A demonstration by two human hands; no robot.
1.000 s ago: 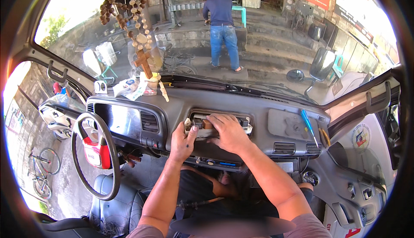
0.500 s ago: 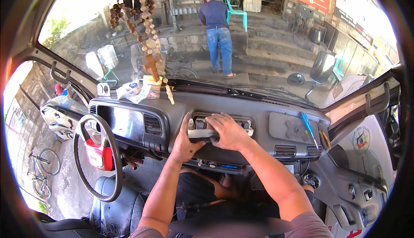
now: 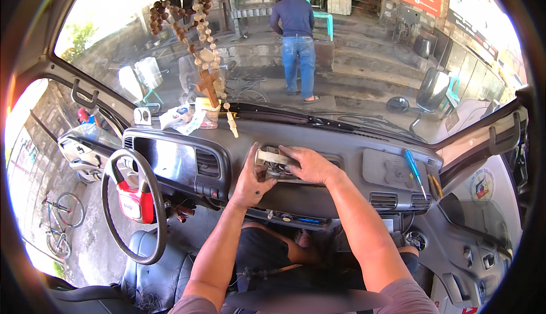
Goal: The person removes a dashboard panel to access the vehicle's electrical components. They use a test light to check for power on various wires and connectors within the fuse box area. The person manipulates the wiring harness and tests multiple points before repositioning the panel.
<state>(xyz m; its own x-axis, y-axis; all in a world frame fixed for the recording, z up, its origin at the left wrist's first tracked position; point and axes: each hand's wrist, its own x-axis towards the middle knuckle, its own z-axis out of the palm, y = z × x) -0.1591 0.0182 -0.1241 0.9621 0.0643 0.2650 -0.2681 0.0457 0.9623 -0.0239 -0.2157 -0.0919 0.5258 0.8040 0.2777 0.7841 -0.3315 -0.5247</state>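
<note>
Over an opening (image 3: 336, 160) in the middle of the grey dashboard, both my hands grip a light-coloured, box-like part with darker pieces on it (image 3: 274, 158); its exact kind does not show. My left hand (image 3: 249, 184) holds its left end, with the thumb under the near side. My right hand (image 3: 314, 167) has its fingers curled over the right end and hides much of that side. The part is tilted, and my hands cover most of the opening behind it.
A steering wheel (image 3: 154, 194) with a red centre stands at the left. A blue screwdriver (image 3: 414, 169) lies on the dashboard at the right. Rosary beads with a wooden cross (image 3: 207, 86) hang before the windshield. Outside, a person (image 3: 296, 27) stands facing away.
The part has been turned between my hands, and its darker pieces now show on the near side. The view has shifted slightly, moving the whole scene a little to the right.
</note>
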